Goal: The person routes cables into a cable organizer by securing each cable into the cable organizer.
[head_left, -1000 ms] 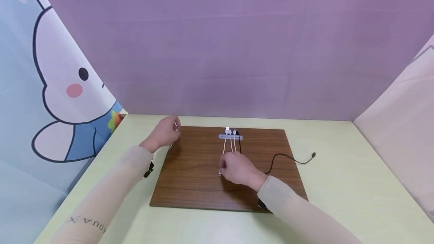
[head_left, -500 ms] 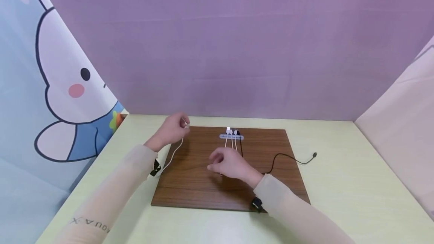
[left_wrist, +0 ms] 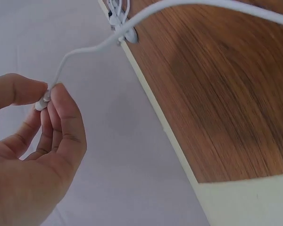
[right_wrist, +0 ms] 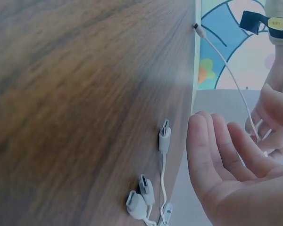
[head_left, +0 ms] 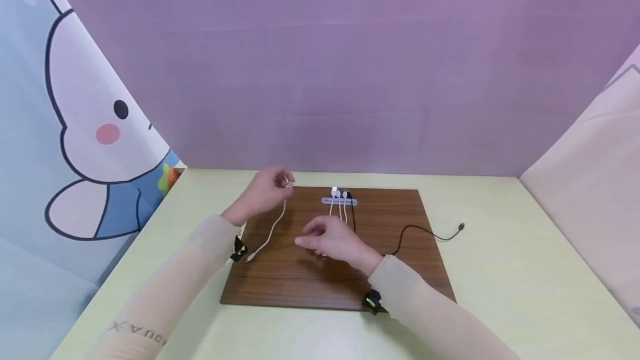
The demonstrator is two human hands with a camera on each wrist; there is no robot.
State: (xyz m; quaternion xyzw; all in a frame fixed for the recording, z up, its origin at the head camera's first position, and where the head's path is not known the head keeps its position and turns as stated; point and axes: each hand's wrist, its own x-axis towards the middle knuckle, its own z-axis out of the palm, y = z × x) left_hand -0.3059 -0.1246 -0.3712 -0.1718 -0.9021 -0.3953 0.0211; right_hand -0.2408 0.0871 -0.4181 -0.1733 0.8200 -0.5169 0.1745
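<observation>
My left hand (head_left: 267, 190) pinches one end of a white charging cable (head_left: 274, 226) between thumb and forefinger, above the board's far left corner. In the left wrist view the pinched white plug (left_wrist: 41, 103) shows at the fingertips. The cable's other end hangs down to the left part of the brown wood-grain board (head_left: 270, 288). My right hand (head_left: 332, 240) hovers over the middle of the board with relaxed fingers, holding nothing. Near it, in the right wrist view, lie white cable ends, among them a slim plug (right_wrist: 164, 140) and a wider plug (right_wrist: 136, 205).
A pale blue cable clip (head_left: 327, 200) at the board's back edge holds several white cables and a black cable (head_left: 422, 229), whose plug reaches right onto the pale table (head_left: 500, 271). A purple cloth (head_left: 325, 71) stands behind, a printed cloth (head_left: 75, 193) on the left.
My left hand has moved right, drawing the white cable from the left onto the board. My right hand has let go of a white cable end, opened and shifted slightly left.
</observation>
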